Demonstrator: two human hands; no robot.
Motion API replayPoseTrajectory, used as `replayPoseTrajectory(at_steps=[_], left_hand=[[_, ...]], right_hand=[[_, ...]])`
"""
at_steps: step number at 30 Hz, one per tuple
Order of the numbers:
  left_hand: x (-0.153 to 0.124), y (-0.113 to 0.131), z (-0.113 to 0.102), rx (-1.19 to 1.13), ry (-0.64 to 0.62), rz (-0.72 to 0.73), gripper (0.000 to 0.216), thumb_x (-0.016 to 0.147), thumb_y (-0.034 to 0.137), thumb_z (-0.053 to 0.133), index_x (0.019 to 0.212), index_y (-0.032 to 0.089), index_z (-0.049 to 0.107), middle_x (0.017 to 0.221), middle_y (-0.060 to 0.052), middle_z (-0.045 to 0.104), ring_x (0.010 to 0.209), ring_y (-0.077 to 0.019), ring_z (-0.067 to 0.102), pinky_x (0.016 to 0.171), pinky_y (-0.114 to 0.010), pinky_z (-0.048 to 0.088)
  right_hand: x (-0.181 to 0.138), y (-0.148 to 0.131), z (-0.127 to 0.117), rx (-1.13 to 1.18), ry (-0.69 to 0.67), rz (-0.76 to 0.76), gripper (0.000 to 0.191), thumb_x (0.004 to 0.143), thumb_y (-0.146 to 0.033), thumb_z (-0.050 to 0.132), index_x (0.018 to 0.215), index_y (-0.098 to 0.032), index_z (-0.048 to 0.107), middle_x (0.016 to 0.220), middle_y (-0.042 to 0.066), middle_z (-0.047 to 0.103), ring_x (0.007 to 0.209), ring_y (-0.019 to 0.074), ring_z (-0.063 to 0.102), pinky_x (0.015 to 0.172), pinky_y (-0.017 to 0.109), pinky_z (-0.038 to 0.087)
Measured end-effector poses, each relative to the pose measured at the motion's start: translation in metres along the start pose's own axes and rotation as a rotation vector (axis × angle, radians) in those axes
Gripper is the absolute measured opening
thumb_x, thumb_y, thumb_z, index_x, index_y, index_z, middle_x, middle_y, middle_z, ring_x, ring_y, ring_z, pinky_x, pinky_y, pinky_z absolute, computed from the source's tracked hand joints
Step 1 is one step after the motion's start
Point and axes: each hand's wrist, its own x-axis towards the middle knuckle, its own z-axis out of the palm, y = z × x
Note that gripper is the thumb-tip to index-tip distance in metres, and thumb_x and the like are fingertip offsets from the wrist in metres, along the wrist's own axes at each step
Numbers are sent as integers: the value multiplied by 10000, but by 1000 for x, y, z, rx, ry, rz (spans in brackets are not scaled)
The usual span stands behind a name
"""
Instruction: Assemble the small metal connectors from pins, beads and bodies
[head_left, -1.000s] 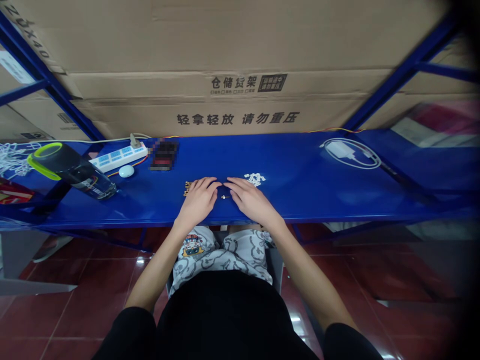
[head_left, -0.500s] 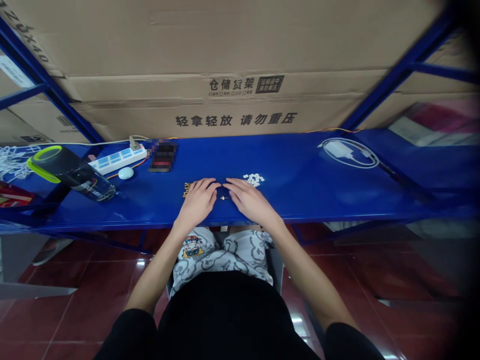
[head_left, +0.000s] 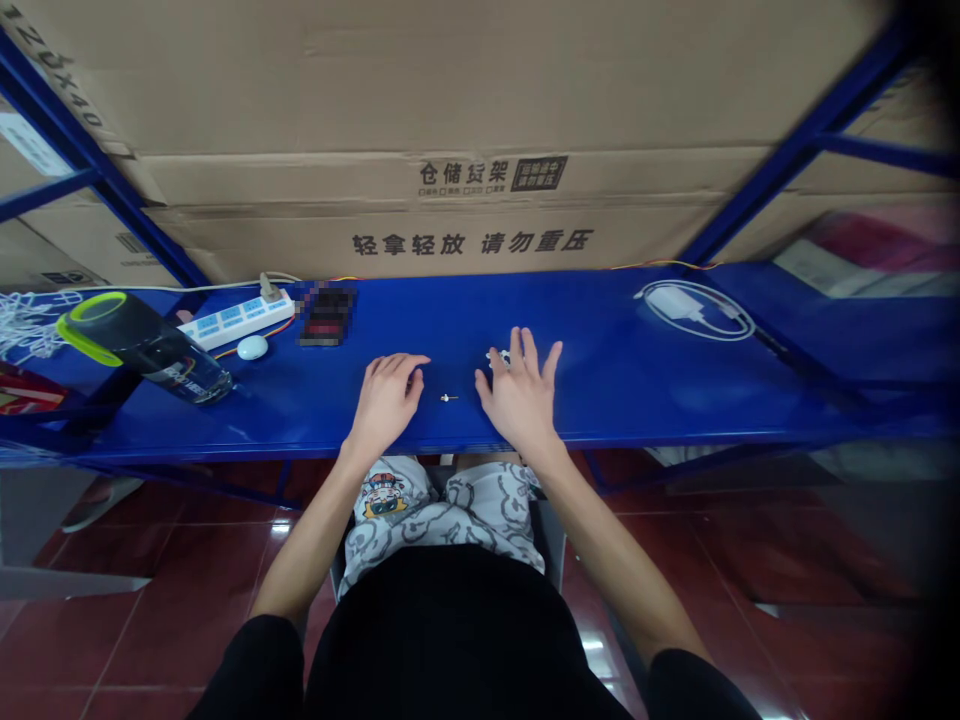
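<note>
My right hand (head_left: pixel 523 395) is spread palm down over a small heap of white pieces (head_left: pixel 492 357), hiding most of them. Its fingers are apart, and I cannot tell whether they touch the pieces. My left hand (head_left: pixel 386 397) arches low over the blue shelf (head_left: pixel 600 370), thumb parted from the fingers, with nothing visible in its grasp. The brown pieces at this spot are now hidden beneath it. Between both hands lies a tiny brass-coloured pin with a white bit on it (head_left: pixel 448 398), touched by neither.
To the left are a dark bottle (head_left: pixel 161 345) with a lime loop, a white power strip (head_left: pixel 240 320), a round white object (head_left: pixel 252 347) and a pixelated dark item (head_left: pixel 327 315). A white charger with cable (head_left: pixel 675 300) lies right. Cardboard boxes (head_left: pixel 465 90) stand behind.
My right hand has moved right and spread its fingers over the white pieces. The left hand has shifted slightly left, covering the brown pieces. The small pin stays in place.
</note>
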Motion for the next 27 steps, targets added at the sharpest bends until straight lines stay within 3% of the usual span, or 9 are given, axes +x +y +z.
replayPoseTrajectory(at_steps=[5,9,14,19,27], left_hand=[[0,-23,-27,-8,74,-74,218,992,184,527,1117,243,696,1163,-31,735,1118,-239,655,1030,-436,467],[-2,-41,-39,-11,20,-97,173,982,234,576,1058,244,732,1136,-28,738,1096,-242,656,1016,-425,486],[-2,-39,-36,-11,-63,-57,173,982,262,594,1037,247,757,1166,-31,726,1099,-237,650,1023,-425,488],[-3,-32,-33,61,-139,-52,215,1005,298,562,1033,260,772,1225,-43,707,1177,-266,618,1053,-492,450],[-5,-29,-28,85,-98,-36,226,1004,320,559,994,276,781,1205,-49,719,1164,-289,626,1046,-541,437]], right_hand=[[1,0,0,59,-29,-96,387,1007,-274,431,1219,-102,706,1576,211,426,1499,365,334,1211,684,179],[1,-1,1,96,-17,-157,366,1013,-253,414,1157,-170,740,1559,148,475,1465,316,403,1227,650,174],[0,-1,1,15,-33,-15,425,1013,-353,431,1251,-115,689,1560,215,449,1476,387,358,1183,747,113],[1,-1,-3,62,-89,-36,445,1019,-322,419,1367,-126,615,1628,197,340,1511,382,296,1188,728,152],[0,0,1,134,-11,-104,341,1002,-257,466,1199,-172,732,1568,160,456,1472,364,377,1192,725,171]])
